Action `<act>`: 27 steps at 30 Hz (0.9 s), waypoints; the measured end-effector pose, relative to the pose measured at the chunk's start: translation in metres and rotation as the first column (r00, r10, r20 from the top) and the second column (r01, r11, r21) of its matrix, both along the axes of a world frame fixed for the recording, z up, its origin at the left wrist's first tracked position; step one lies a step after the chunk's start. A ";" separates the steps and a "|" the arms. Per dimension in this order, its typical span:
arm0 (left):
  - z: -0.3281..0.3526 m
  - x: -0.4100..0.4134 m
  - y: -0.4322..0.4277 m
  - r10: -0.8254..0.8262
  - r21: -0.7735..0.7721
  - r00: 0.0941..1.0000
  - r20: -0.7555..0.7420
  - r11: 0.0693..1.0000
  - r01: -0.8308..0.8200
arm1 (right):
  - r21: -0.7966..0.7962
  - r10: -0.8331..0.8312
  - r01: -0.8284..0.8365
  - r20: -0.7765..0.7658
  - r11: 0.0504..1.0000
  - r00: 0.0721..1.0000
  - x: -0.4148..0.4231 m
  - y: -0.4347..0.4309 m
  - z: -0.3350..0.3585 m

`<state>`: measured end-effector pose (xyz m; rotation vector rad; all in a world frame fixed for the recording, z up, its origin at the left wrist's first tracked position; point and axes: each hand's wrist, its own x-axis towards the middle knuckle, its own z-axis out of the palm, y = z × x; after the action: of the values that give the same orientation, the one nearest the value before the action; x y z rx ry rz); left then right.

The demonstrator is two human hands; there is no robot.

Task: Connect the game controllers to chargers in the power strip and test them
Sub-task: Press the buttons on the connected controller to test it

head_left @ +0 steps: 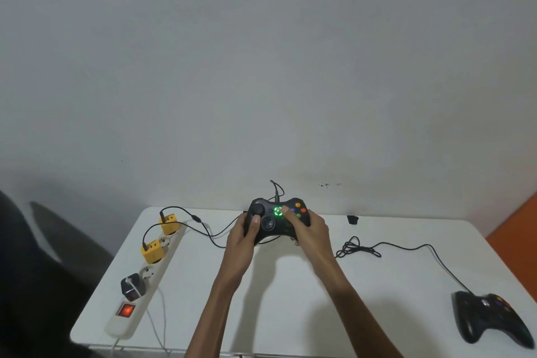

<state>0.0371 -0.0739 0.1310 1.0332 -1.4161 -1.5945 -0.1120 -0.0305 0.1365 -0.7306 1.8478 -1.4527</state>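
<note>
Left hand [242,234] and right hand [309,227] clasp a black controller [271,224], right thumb at its green-lit centre button [277,211], marking seemingly too blurred to read; the power strip [117,325] with yellow chargers [168,224] lies left of the left hand, a second controller [488,318] well right of the right hand.

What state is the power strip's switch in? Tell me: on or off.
On. The rocker switch at the near end of the power strip glows red.

no legible text anywhere
</note>
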 end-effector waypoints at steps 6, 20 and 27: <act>0.002 0.001 -0.005 0.031 0.058 0.998 -0.051 0.998 -0.028 | -0.038 0.027 -0.025 0.080 0.999 0.996 0.006 0.002 0.000; -0.007 0.002 -0.008 0.099 0.029 0.995 0.012 0.995 -0.100 | -0.046 0.243 -0.243 -0.005 0.969 0.970 0.001 0.014 -0.008; -0.007 0.004 -0.005 0.064 0.001 0.998 -0.015 0.998 -0.064 | -0.075 0.243 -0.240 0.036 0.968 0.969 0.000 0.016 -0.011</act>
<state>0.0414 -0.0786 0.1237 1.0543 -1.3591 -1.5536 -0.1122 -0.0145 0.1258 -0.9162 1.6173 -1.3684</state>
